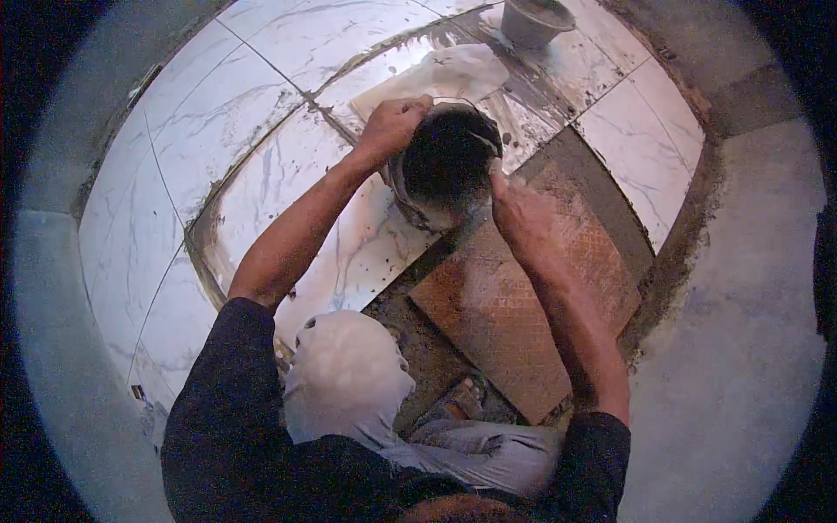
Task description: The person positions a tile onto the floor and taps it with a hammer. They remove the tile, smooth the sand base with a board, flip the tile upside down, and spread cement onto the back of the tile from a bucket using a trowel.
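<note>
A dark bucket (pixel 449 157) is held up in front of me, its black inside facing me. My left hand (pixel 398 129) grips its upper left rim. On its right side, lower down, my right hand (pixel 520 209) is closed round the edge. Under my right forearm lies an orange-brown tile (pixel 466 301), its gridded back facing up. A whitish haze shows over part of that tile below the bucket; I cannot tell whether it is powder or liquid. The bucket's contents are lost in shadow.
White marbled tiles (pixel 253 87) cover much of the floor, smeared with mortar. Farther off stands a second bucket (pixel 530 26), near a pale crumpled sheet (pixel 462 74). Bare grey mortar (pixel 610 187) borders the brown tile. Grey walls (pixel 741 322) rise on both sides. My bent knee (pixel 349 375) is close below.
</note>
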A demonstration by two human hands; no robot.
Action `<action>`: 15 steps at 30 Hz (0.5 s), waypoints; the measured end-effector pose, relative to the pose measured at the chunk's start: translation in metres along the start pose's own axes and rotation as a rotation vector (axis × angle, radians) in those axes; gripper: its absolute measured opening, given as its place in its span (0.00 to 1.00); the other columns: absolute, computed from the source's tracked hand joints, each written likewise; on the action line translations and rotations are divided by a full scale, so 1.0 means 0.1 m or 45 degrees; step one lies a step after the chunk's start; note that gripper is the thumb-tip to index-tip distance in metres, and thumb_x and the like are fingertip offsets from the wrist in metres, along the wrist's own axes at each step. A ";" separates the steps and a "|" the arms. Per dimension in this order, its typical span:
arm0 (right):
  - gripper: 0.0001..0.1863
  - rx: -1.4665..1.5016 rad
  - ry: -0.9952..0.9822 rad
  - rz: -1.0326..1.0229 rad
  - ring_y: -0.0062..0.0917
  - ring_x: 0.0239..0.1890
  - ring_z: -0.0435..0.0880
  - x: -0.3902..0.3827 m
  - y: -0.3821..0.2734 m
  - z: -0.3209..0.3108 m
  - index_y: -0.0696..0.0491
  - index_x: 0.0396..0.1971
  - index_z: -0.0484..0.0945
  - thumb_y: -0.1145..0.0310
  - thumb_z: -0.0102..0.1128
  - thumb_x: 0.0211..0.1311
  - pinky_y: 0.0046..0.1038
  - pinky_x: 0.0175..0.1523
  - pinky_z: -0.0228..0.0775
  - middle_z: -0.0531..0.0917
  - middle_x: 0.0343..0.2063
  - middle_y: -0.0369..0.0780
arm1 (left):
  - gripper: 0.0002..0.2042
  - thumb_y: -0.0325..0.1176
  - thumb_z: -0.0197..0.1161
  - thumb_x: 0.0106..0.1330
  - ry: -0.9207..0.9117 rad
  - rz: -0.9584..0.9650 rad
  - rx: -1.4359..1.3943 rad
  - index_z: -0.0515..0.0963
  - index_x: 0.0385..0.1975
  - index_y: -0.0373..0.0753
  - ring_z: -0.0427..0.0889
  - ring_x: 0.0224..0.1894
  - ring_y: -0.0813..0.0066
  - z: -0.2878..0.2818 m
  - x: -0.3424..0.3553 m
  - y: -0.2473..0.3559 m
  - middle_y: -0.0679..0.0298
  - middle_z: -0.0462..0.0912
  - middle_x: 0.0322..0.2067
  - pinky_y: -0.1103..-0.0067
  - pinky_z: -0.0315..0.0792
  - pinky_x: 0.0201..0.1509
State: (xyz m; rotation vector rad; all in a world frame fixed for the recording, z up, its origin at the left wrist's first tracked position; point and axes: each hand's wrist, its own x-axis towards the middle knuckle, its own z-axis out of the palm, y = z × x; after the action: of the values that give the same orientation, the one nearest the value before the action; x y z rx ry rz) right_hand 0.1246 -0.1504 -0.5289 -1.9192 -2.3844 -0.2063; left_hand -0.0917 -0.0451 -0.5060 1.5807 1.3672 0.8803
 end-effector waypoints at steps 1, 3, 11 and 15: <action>0.21 0.106 0.039 -0.020 0.39 0.23 0.79 0.02 -0.06 0.00 0.53 0.50 0.62 0.72 0.42 0.54 0.38 0.25 0.69 0.77 0.20 0.48 | 0.22 0.50 0.50 0.60 0.003 -0.010 0.011 0.77 0.31 0.34 0.74 0.30 0.73 -0.01 -0.01 -0.01 0.56 0.79 0.26 0.77 0.68 0.38; 0.20 0.060 -0.105 0.004 0.39 0.22 0.78 0.00 -0.17 -0.03 0.55 0.49 0.63 0.72 0.41 0.54 0.38 0.25 0.70 0.77 0.20 0.48 | 0.22 0.50 0.49 0.60 0.091 0.119 0.227 0.77 0.29 0.34 0.75 0.29 0.70 -0.03 -0.03 -0.03 0.53 0.78 0.24 0.75 0.67 0.37; 0.15 0.545 -0.403 -0.203 0.46 0.27 0.78 -0.41 -0.46 0.14 0.59 0.43 0.64 0.70 0.43 0.55 0.45 0.33 0.69 0.77 0.26 0.54 | 0.23 0.51 0.49 0.60 0.056 0.121 0.206 0.76 0.27 0.32 0.75 0.28 0.68 0.00 0.14 0.00 0.53 0.78 0.24 0.74 0.67 0.37; 0.18 0.890 -0.281 -0.412 0.47 0.29 0.77 -0.16 -0.22 -0.18 0.60 0.40 0.64 0.68 0.50 0.50 0.42 0.32 0.70 0.76 0.28 0.53 | 0.24 0.53 0.49 0.59 0.035 -0.007 0.274 0.76 0.29 0.32 0.76 0.30 0.67 -0.06 0.20 0.01 0.53 0.78 0.25 0.74 0.67 0.38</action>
State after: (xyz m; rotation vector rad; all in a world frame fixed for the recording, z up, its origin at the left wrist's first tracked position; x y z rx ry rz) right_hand 0.1056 -0.1729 -0.5150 -1.2852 -2.4116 0.7565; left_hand -0.0935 -0.0250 -0.5030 1.7306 1.5263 0.7748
